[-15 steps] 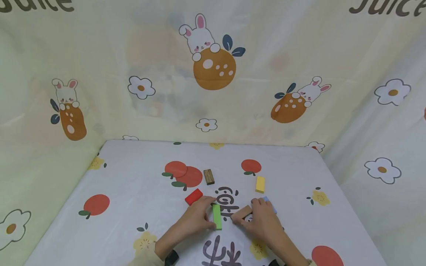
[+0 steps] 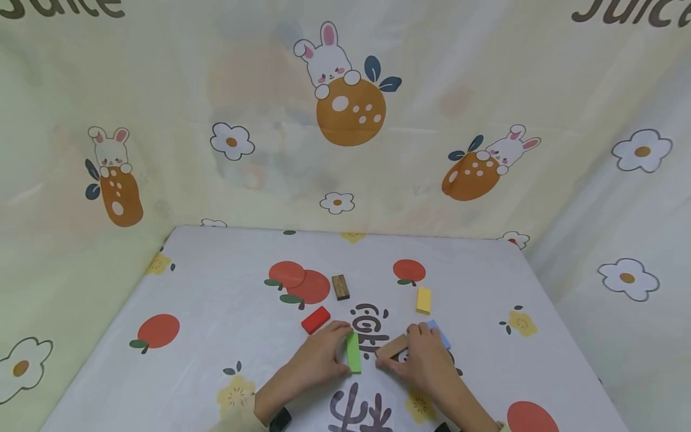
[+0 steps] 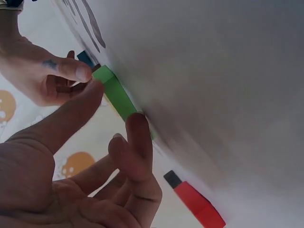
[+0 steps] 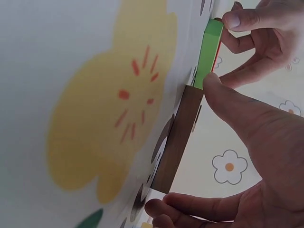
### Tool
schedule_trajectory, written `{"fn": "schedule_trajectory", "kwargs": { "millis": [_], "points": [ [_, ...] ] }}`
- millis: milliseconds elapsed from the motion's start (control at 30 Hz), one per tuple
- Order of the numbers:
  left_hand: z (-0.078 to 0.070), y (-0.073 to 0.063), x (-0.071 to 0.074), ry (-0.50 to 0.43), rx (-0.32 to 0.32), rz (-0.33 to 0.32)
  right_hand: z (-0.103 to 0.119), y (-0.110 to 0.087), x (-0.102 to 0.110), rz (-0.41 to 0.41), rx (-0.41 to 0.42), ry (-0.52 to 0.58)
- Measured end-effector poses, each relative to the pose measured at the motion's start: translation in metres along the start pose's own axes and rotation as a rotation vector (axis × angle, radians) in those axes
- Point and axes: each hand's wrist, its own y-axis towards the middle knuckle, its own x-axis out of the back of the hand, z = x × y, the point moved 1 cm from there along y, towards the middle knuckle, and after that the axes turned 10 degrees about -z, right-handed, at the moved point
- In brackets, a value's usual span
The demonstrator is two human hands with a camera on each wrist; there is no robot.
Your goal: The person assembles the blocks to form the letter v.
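My left hand (image 2: pixel 320 359) grips a green block (image 2: pixel 353 354) lengthwise, thumb at the near end and index finger at the far end. The block lies on the cloth, as the left wrist view also shows. To its right, my right hand (image 2: pixel 430 365) holds a brown wooden block (image 2: pixel 391 347) by its ends, between thumb and fingers, slanted on the cloth. A small gap separates the two blocks in the head view. Just beyond the left fingers lies a red block (image 2: pixel 315 320). Beside the right fingers is a light blue block (image 2: pixel 441 336), partly hidden.
Farther back on the printed tablecloth (image 2: pixel 216 288) lie a dark wood-grain block (image 2: pixel 341 287) and a yellow block (image 2: pixel 423 300). Printed curtains (image 2: pixel 259 180) stand behind the table and along both sides.
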Motion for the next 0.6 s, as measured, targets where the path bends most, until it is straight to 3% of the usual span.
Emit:
{"fn": "schedule_trajectory", "kwargs": {
  "millis": [600],
  "points": [
    [-0.0056,-0.0022,-0.0012,0.129,-0.014,0.009,0.0027,-0.0018,0.0011,-0.01,0.005,-0.001]
  ]
}}
